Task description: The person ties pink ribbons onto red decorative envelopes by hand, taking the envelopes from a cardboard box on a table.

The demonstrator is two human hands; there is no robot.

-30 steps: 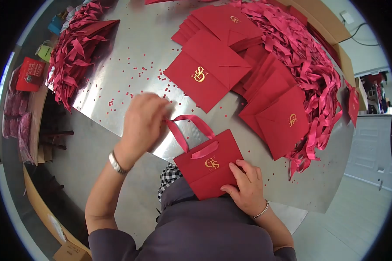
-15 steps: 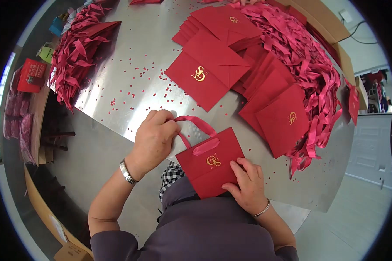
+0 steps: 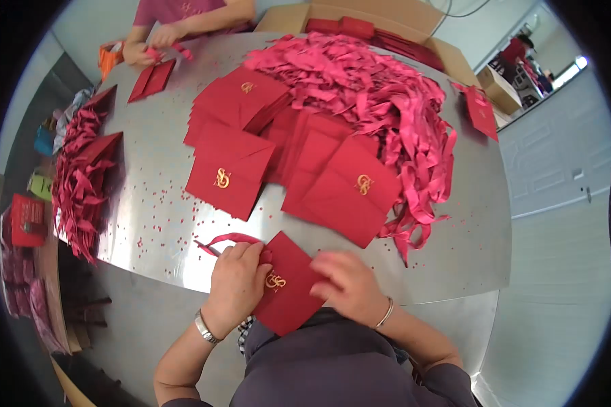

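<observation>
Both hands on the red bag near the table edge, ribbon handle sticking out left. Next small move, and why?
Probably flatten the ribbon handle onto the red bag. The left hand is at the bag's top edge where the ribbon loops out, and the right hand presses its other side, so the bag looks pinned.

The table (image 3: 455, 224) is smooth sheet metal with a dull, brushed sheen, and the bag (image 3: 286, 288) under the hands is matt red paper stamped with a glossy gold foil logo. Its ribbon (image 3: 227, 239) and the ribbon heap (image 3: 387, 102) look like satiny cloth; the box (image 3: 387, 17) is plain matt cardboard.
</observation>
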